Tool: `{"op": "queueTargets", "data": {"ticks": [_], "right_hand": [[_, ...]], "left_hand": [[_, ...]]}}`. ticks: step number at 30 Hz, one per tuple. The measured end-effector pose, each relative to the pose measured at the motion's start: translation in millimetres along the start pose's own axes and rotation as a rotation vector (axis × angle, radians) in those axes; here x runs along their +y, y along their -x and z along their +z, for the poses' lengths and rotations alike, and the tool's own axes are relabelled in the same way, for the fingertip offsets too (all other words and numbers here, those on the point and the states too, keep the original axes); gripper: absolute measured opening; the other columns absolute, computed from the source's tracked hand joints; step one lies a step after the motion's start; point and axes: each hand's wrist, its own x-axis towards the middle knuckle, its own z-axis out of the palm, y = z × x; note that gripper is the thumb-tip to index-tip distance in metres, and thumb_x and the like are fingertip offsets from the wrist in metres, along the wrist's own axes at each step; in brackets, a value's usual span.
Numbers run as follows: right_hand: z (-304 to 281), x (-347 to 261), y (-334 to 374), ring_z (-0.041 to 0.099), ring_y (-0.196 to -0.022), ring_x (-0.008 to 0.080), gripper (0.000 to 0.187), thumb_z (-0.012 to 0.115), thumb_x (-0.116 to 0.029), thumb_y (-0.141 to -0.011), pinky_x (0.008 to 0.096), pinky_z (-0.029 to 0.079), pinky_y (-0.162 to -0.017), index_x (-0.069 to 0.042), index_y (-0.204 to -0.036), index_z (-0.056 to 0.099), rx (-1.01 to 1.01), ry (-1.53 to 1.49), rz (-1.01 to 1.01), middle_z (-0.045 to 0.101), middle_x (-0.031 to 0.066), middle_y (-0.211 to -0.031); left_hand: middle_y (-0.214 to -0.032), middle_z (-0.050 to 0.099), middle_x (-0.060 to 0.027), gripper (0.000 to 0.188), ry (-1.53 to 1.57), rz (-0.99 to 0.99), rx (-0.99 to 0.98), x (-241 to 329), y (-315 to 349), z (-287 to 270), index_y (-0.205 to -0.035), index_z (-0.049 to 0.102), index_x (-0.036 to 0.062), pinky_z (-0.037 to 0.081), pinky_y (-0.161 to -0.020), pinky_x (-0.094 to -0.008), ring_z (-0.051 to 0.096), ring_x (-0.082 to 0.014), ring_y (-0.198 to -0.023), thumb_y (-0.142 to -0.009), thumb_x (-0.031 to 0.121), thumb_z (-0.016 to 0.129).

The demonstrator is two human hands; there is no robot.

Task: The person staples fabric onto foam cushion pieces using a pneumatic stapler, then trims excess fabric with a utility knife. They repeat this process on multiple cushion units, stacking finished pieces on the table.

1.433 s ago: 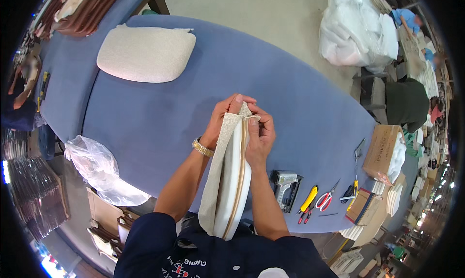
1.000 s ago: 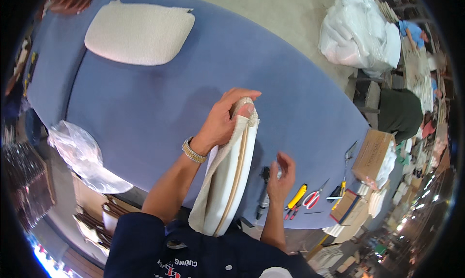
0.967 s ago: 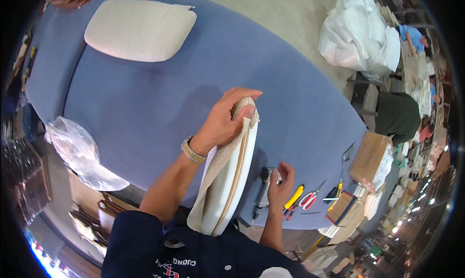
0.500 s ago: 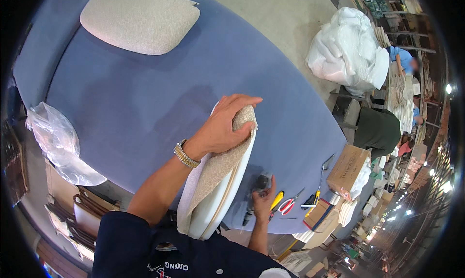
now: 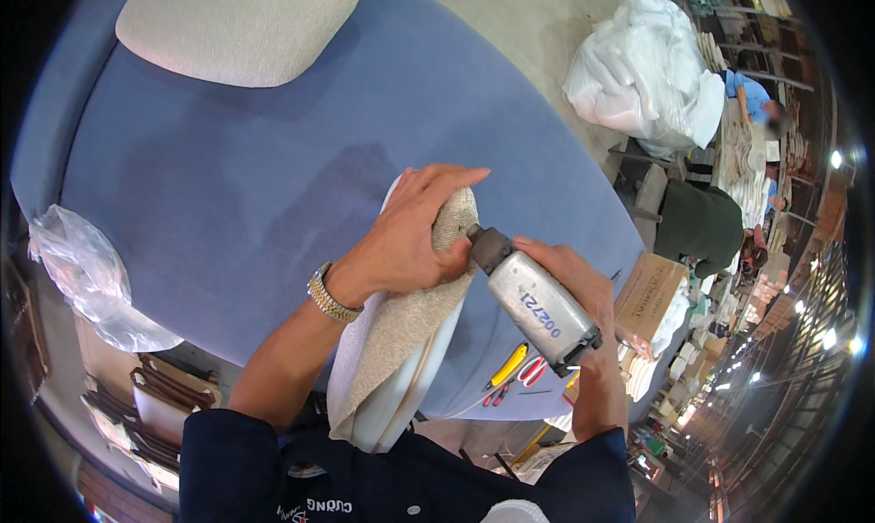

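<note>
A curved seat panel stands on edge against my body, its beige fabric folded over a white padded side. My left hand is closed over the panel's top end, pinching the fabric at the rim with the thumb. In my right hand is a silver pneumatic staple gun. Its dark nose meets the fabric edge just beside my left thumb. The right fingers are partly hidden behind the tool body.
A blue padded table carries another beige panel at the far left. A yellow cutter and red-handled scissors lie near the front right. Clear plastic hangs at the left; a cardboard box stands right. People work beyond.
My right hand has lifted the staple gun from the table's right front up to the panel's top end. My left hand keeps its hold on the fabric.
</note>
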Motion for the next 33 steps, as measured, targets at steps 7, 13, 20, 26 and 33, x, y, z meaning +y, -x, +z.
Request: {"op": "queueTargets", "data": {"ticks": [7, 13, 20, 26, 33], "right_hand": [[-10, 1, -21, 0.071, -0.094, 0.0305, 0.074, 0.080, -0.015, -0.071, 0.0355, 0.055, -0.082, -0.011, -0.142, 0.061, -0.160, -0.013, 0.093, 0.070, 0.0133, -0.112], [-14, 1, -25, 0.070, -0.093, 0.0314, 0.081, 0.081, -0.016, -0.069, 0.0386, 0.055, -0.082, -0.012, -0.146, 0.058, -0.223, 0.029, 0.037, 0.069, 0.0138, -0.110], [-23, -4, -42, 0.069, -0.093, 0.0311, 0.083, 0.082, -0.021, -0.068, 0.0398, 0.055, -0.081, -0.012, -0.147, 0.057, -0.341, 0.069, 0.056, 0.070, 0.0123, -0.111], [-17, 18, -46, 0.066, -0.092, 0.0317, 0.082, 0.080, -0.022, -0.069, 0.0382, 0.053, -0.083, -0.013, -0.146, 0.056, -0.328, 0.033, 0.028, 0.070, 0.0106, -0.106], [-21, 20, -54, 0.065, -0.088, 0.0311, 0.081, 0.080, -0.023, -0.068, 0.0379, 0.052, -0.082, -0.015, -0.145, 0.057, -0.371, 0.071, 0.040, 0.070, 0.0099, -0.103]], "left_hand": [[-0.143, 0.051, -0.0176, 0.086, 0.011, -0.058, -0.047, 1, 0, -2, -0.152, 0.044, 0.0124, 0.020, -0.123, -0.0609, 0.046, -0.0376, -0.138, -0.072, 0.016, 0.075], [-0.145, 0.049, -0.0183, 0.089, 0.020, -0.067, -0.058, 2, 0, -2, -0.153, 0.043, 0.0144, 0.018, -0.123, -0.0624, 0.044, -0.0389, -0.140, -0.070, 0.016, 0.075], [-0.145, 0.049, -0.0187, 0.090, 0.002, -0.070, -0.065, -2, -1, -2, -0.153, 0.043, 0.0140, 0.018, -0.123, -0.0605, 0.044, -0.0389, -0.139, -0.068, 0.014, 0.073], [-0.143, 0.049, -0.0196, 0.091, -0.011, -0.039, -0.052, -7, -4, 1, -0.152, 0.042, 0.0098, 0.025, -0.120, -0.0539, 0.045, -0.0391, -0.135, -0.067, 0.014, 0.074], [-0.133, 0.059, -0.0211, 0.052, 0.289, 0.048, -0.189, -30, -20, -22, -0.140, 0.059, 0.0049, 0.037, -0.112, -0.0442, 0.054, -0.0317, -0.125, -0.095, 0.030, 0.061]]}}
